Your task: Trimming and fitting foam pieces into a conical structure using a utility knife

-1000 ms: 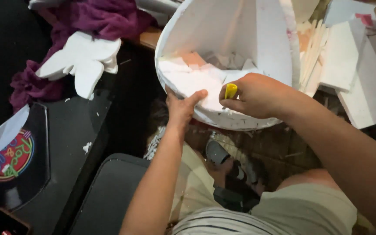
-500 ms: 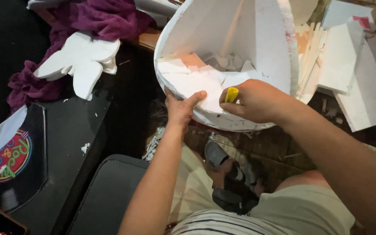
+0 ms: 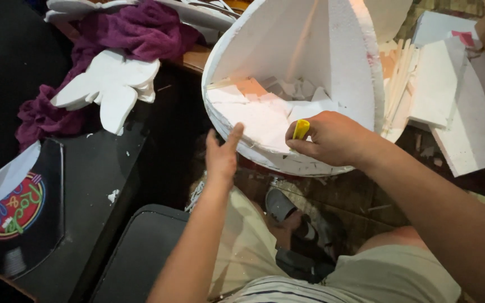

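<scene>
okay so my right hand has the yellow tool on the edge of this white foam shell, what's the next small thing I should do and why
Probably set the left hand back on the big white foam shell's rim first. It hovers open just off the foam, while the right hand presses the small yellow-handled tool at the lower rim, so nothing visibly steadies the shell.

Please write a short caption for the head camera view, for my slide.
Right hand grips a yellow tool at the white foam shell rim; left hand open beside it.

Yellow tool (image 3: 301, 128) mostly hidden in right hand (image 3: 332, 138) grip
</scene>
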